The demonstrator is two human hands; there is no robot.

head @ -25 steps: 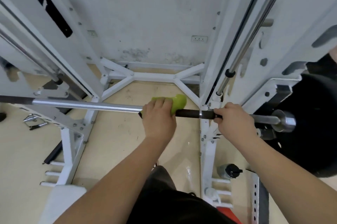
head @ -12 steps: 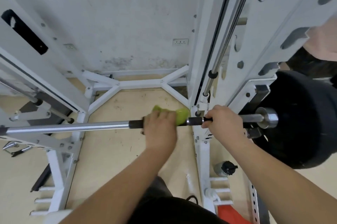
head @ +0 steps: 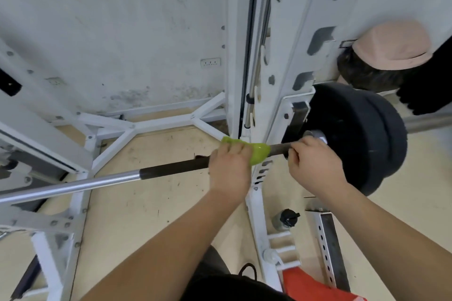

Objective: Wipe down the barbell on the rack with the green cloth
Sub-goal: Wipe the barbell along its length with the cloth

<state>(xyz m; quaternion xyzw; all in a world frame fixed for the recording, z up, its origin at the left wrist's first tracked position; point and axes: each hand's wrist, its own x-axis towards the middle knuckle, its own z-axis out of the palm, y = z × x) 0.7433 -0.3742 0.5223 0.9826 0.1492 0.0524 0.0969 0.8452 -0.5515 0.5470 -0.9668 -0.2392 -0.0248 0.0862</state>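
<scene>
Rack uprights (head: 236,31) carry the barbell (head: 171,169), which we judge rigid, heavy steel, its right end by a black plate (head: 354,144). Our right hand (head: 315,166) curls round it near that end. Just left, our left hand (head: 231,171) squeezes the soft, light green cloth (head: 259,154) around it.

The left hand (head: 230,168) has slid the green cloth (head: 259,154) along the barbell (head: 171,169) toward the right hand (head: 315,166) — the cloth's bulging end now lies just short of the right fingers. On the far side of the left fingers, a long dark knurled stretch now shows — earlier it was covered.
</scene>
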